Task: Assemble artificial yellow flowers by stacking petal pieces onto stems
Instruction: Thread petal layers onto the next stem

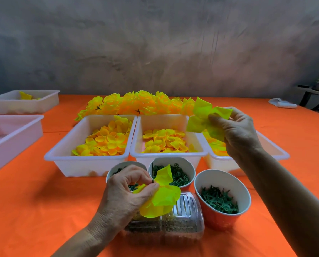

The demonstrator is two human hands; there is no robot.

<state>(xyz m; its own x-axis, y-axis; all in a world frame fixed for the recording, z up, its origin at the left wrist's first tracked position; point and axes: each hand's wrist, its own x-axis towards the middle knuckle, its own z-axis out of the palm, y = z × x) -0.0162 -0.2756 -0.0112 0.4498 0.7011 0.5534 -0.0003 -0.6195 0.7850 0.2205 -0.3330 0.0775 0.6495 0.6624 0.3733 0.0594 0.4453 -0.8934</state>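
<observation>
My left hand (126, 191) pinches a thin dark stem (152, 172) that points up, with a yellow petal piece (162, 198) threaded on it, above a clear plastic container (182, 227). My right hand (234, 130) is raised over the right white bin (277, 151) and grips a larger yellow petal piece (204, 118). Two more white bins, left (65, 145) and middle (138, 138), hold loose yellow petals. A heap of finished yellow flowers (136, 103) lies behind the bins.
Three paper cups with green parts stand in front of the bins: left (117, 166), middle (187, 167), right (221, 216). Two further white bins (12, 134) (43, 101) sit at the far left on the orange tablecloth (34, 210). A white cloth (282, 103) lies at the back right.
</observation>
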